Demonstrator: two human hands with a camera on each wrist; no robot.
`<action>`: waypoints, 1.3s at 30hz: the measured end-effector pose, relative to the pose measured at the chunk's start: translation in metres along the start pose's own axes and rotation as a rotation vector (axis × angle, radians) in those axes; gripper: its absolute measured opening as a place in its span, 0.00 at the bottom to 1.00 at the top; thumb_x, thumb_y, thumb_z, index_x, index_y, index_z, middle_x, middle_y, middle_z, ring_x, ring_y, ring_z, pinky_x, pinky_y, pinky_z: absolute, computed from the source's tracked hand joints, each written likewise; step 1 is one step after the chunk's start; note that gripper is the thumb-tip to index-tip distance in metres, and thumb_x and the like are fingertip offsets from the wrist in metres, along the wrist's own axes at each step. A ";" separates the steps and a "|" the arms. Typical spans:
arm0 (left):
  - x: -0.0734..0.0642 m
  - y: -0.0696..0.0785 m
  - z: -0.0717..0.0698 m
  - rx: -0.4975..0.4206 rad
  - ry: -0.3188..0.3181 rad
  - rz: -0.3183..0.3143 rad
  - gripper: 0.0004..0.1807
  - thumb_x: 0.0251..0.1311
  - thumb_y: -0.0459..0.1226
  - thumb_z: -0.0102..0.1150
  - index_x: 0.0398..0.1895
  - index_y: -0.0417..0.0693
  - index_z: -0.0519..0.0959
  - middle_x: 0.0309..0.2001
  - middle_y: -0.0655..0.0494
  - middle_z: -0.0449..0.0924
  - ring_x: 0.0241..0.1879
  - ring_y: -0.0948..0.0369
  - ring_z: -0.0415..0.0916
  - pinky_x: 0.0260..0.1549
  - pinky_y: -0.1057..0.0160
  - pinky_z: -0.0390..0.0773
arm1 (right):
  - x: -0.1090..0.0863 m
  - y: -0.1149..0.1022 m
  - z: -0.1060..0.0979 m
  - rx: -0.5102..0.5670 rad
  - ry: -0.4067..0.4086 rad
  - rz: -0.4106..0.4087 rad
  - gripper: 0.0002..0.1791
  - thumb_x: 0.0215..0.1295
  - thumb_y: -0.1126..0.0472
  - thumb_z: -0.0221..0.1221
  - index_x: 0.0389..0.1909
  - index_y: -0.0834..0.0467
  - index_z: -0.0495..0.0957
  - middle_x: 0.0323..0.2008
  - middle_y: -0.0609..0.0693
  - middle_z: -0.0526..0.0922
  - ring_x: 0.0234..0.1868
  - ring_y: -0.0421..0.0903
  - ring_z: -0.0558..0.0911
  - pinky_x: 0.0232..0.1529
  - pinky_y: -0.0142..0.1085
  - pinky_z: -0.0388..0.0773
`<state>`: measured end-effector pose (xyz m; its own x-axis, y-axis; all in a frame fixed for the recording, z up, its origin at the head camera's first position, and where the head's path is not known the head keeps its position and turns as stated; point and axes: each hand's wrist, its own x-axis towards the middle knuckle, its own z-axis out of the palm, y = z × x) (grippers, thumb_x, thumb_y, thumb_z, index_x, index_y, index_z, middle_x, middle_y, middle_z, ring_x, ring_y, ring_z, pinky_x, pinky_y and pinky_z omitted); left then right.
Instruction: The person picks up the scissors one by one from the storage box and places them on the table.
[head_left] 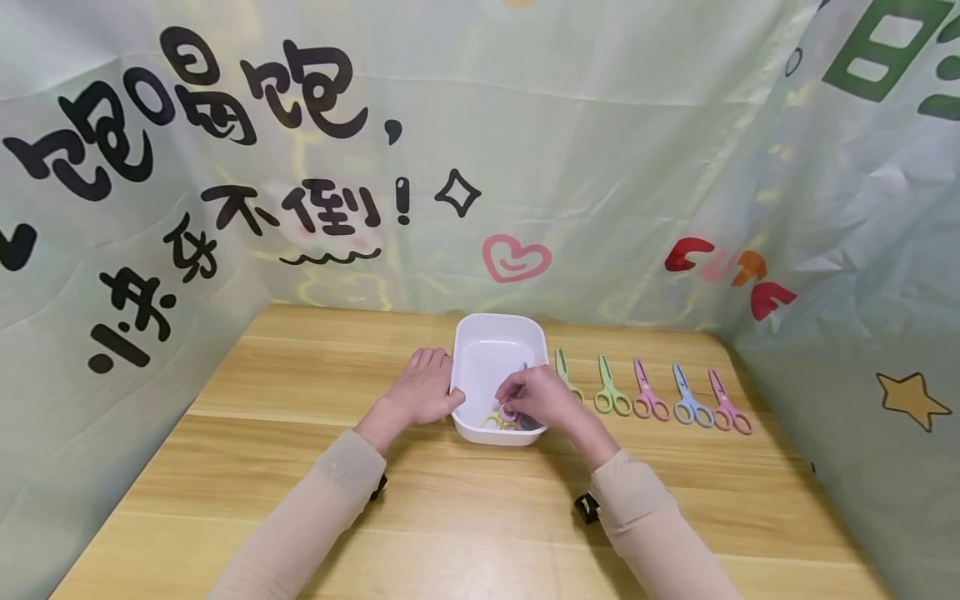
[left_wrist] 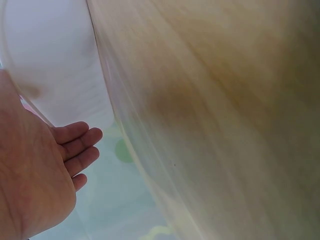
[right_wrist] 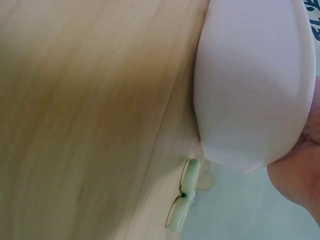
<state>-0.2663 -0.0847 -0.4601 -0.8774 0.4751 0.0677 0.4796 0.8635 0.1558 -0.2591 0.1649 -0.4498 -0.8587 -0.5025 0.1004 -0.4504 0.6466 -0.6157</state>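
Observation:
A white plastic bin stands on the table with a few scissors in its near right part, a yellow handle among them. My left hand rests against the bin's left side, thumb at the rim. In the left wrist view its fingers lie fairly straight along the outer wall. My right hand reaches over the right rim, and its fingertips pinch a pair of scissors by a pale handle loop. In the right wrist view the rim and wall hide the fingertips.
To the right of the bin lies a row of scissors with points away from me: green ones, pink ones and a blue pair. A printed curtain encloses the wooden table at the back and sides.

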 end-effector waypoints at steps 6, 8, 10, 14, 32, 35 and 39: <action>0.000 0.000 0.002 0.005 0.009 0.000 0.34 0.66 0.51 0.47 0.63 0.30 0.70 0.60 0.39 0.71 0.64 0.45 0.63 0.73 0.47 0.56 | 0.005 -0.011 0.005 -0.028 0.031 -0.014 0.08 0.55 0.72 0.73 0.32 0.56 0.89 0.27 0.43 0.87 0.29 0.34 0.81 0.36 0.30 0.80; 0.000 0.000 0.002 0.008 0.010 0.000 0.34 0.66 0.51 0.48 0.62 0.30 0.70 0.59 0.39 0.71 0.63 0.45 0.63 0.73 0.47 0.56 | 0.008 -0.013 0.008 -0.016 0.031 -0.024 0.08 0.55 0.73 0.72 0.32 0.57 0.89 0.28 0.44 0.87 0.29 0.34 0.82 0.36 0.30 0.80; 0.000 0.000 0.002 0.008 0.014 0.001 0.33 0.66 0.51 0.48 0.61 0.30 0.71 0.59 0.40 0.71 0.63 0.45 0.63 0.73 0.47 0.56 | 0.011 -0.015 0.011 -0.001 0.032 -0.032 0.10 0.54 0.75 0.71 0.32 0.58 0.89 0.28 0.45 0.88 0.30 0.35 0.82 0.36 0.30 0.81; 0.001 0.001 0.002 0.005 0.017 0.002 0.32 0.67 0.51 0.50 0.61 0.31 0.71 0.58 0.40 0.71 0.63 0.45 0.64 0.73 0.47 0.56 | 0.017 -0.019 0.018 0.000 0.031 -0.032 0.11 0.55 0.76 0.69 0.33 0.57 0.90 0.29 0.44 0.88 0.31 0.34 0.82 0.37 0.29 0.81; 0.002 -0.001 0.002 0.019 0.021 0.006 0.32 0.68 0.50 0.50 0.61 0.30 0.71 0.58 0.39 0.71 0.63 0.45 0.64 0.73 0.47 0.56 | 0.031 -0.014 0.029 0.026 0.066 0.135 0.14 0.53 0.66 0.77 0.40 0.60 0.86 0.32 0.48 0.85 0.32 0.40 0.81 0.40 0.36 0.81; 0.001 -0.001 0.001 0.016 0.018 0.005 0.32 0.68 0.50 0.50 0.62 0.30 0.71 0.58 0.39 0.72 0.63 0.45 0.64 0.73 0.47 0.56 | 0.032 -0.013 0.028 -0.069 0.116 0.184 0.18 0.48 0.58 0.81 0.38 0.58 0.85 0.31 0.46 0.82 0.32 0.41 0.78 0.42 0.38 0.77; 0.001 0.000 0.001 0.012 0.011 0.002 0.33 0.69 0.51 0.50 0.63 0.29 0.71 0.60 0.39 0.71 0.64 0.45 0.64 0.74 0.47 0.55 | 0.032 -0.011 0.027 -0.076 0.110 0.215 0.23 0.45 0.52 0.83 0.38 0.58 0.85 0.29 0.46 0.79 0.32 0.43 0.76 0.39 0.37 0.75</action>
<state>-0.2671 -0.0843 -0.4609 -0.8764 0.4750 0.0791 0.4816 0.8646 0.1434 -0.2748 0.1265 -0.4608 -0.9562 -0.2863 0.0608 -0.2685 0.7753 -0.5717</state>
